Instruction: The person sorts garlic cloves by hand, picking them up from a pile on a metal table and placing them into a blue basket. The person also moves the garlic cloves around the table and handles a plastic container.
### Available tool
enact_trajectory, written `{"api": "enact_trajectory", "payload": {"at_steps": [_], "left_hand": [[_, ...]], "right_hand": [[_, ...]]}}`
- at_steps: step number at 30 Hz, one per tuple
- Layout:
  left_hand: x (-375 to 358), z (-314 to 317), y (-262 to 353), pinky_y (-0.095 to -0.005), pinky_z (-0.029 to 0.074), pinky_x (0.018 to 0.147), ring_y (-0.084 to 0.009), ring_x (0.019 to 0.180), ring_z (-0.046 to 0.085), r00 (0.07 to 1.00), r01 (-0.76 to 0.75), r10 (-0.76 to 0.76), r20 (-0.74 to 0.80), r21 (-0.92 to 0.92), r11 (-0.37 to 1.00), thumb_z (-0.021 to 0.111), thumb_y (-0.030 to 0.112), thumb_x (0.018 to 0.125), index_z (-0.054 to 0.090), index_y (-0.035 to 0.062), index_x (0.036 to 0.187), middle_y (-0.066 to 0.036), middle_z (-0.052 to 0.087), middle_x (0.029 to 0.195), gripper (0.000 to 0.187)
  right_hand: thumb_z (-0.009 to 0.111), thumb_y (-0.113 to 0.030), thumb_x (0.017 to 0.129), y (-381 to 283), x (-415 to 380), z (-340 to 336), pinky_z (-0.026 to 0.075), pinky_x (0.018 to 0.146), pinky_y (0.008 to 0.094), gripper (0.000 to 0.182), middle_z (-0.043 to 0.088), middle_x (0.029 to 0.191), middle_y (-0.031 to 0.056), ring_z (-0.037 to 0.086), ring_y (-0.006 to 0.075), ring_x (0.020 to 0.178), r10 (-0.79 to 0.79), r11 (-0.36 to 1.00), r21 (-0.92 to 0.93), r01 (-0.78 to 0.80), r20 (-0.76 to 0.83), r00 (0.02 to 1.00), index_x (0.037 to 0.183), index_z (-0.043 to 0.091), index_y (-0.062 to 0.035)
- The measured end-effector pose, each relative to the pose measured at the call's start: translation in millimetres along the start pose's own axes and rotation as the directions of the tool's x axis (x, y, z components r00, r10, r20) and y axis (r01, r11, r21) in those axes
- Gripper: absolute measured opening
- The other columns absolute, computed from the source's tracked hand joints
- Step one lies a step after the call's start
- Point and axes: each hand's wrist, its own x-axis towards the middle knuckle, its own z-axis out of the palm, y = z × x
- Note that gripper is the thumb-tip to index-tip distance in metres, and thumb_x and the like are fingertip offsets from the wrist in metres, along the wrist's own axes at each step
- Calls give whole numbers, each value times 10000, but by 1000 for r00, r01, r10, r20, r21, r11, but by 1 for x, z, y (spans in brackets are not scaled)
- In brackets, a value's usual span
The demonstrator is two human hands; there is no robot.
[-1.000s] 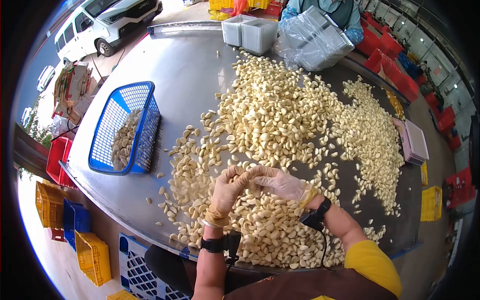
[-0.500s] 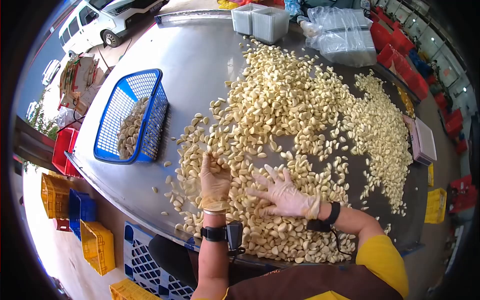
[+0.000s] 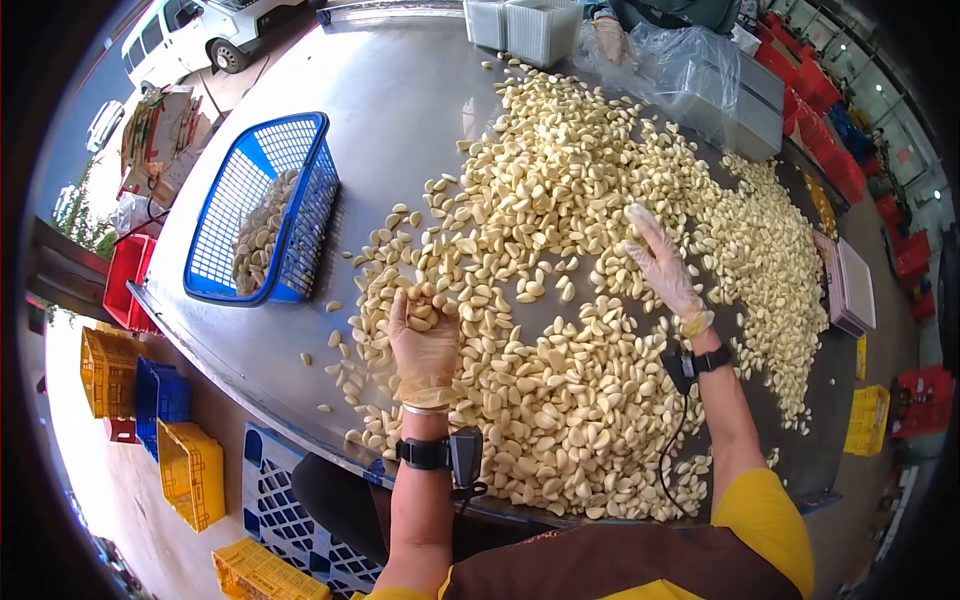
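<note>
Now, leftmost, we had the blue basket [image 3: 312, 225], partly filled, on the table [image 3: 395, 115]; beside the near pile of garlic cloves [image 3: 560, 420], our left hand [image 3: 425, 352] cupped several, fingers curled. Our right hand [image 3: 668, 275] had just moved from that pile toward the farther cloves, fingers extended and released, leaving only the left loaded.

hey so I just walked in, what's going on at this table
Someone wearing thin gloves is handling peeled garlic cloves heaped across a metal table. Their left hand cups a few cloves, while the right hand is open at the heap, fingers extended. A blue plastic basket with more cloves inside sits to the left. Across the table, a co-worker's hand is at a clear plastic bag.
</note>
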Motion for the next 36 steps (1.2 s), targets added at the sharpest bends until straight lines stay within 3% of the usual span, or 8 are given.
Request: {"api": "enact_trajectory", "payload": {"at_steps": [4, 10, 14, 18, 21, 27, 32, 36], "left_hand": [[1, -6, -3, -359, 516, 711, -223, 781, 611, 999, 28, -29, -28, -10, 1000, 557, 227, 981, 644, 55, 866, -96, 673, 872, 224], [0, -4, 0, -362, 513, 715, -220, 765, 619, 998, -32, 31, -49, -28, 999, 563, 268, 989, 652, 63, 851, -70, 677, 829, 262], [5, -6, -3, -340, 514, 668, -199, 729, 619, 992, -66, 69, -107, 27, 997, 610, 314, 977, 652, 73, 838, -54, 678, 818, 281], [3, -5, -1, -320, 517, 657, -178, 712, 620, 987, -102, 106, -119, 44, 994, 647, 301, 964, 647, 83, 841, -44, 675, 812, 250], [2, 0, -3, -300, 502, 658, -144, 718, 575, 976, -126, 141, -167, 94, 988, 606, 271, 998, 642, 89, 1025, -10, 636, 845, 187], [3, -8, -4, -277, 500, 679, -129, 725, 564, 958, -106, 156, -240, 209, 972, 644, 258, 975, 647, 106, 1117, 7, 627, 884, 208], [3, -14, -16, -331, 532, 752, -169, 855, 603, 966, 70, -18, -259, 191, 979, 587, 300, 998, 645, 107, 1129, -23, 647, 977, 240], [-5, 7, -18, -370, 552, 768, -239, 875, 612, 916, 232, -191, -353, 78, 970, 512, 290, 1026, 601, 61, 1214, -62, 652, 1069, 309]], "right_hand": [[580, -512, 946, 37, 15, 24, 303, 1152, 517, 720, 254, 1602, 151, 246, 394, 1463, -10, 946, -325, -2, -32, 999, 1540, 327, -193], [453, -724, 903, -87, -63, 11, 123, 1103, 738, 853, 42, 1638, 192, -73, 492, 1479, 280, 929, -370, 15, 728, 626, 1573, 231, -245], [629, -388, 929, -129, -84, -22, 388, 1098, 568, 649, 285, 1595, 144, 320, 464, 1416, -15, 970, -96, 225, 894, 447, 1519, 369, -311], [634, -285, 932, -127, -12, 19, 556, 923, 371, 417, 598, 1359, 86, 682, 263, 1046, -251, 963, 67, 259, 562, 788, 1344, 600, -226], [673, -167, 898, -110, 51, 95, 532, 834, 376, 215, 689, 1015, 89, 661, 274, 911, -309, 945, 167, 280, 184, 933, 1096, 658, -85], [675, -221, 889, -114, 103, 183, 451, 810, 419, 170, 610, 939, 113, 576, 288, 915, -322, 844, -373, 385, 223, 920, 1001, 647, -95], [724, -234, 853, -142, 49, 141, 469, 849, 431, 193, 641, 997, 96, 588, 283, 987, -94, 959, 278, 46, 164, 982, 983, 668, -102], [711, -294, 884, -147, 45, 101, 472, 919, 397, 284, 668, 1107, 92, 598, 268, 1079, -363, 881, 389, 270, 189, 913, 1095, 689, -107]]}}
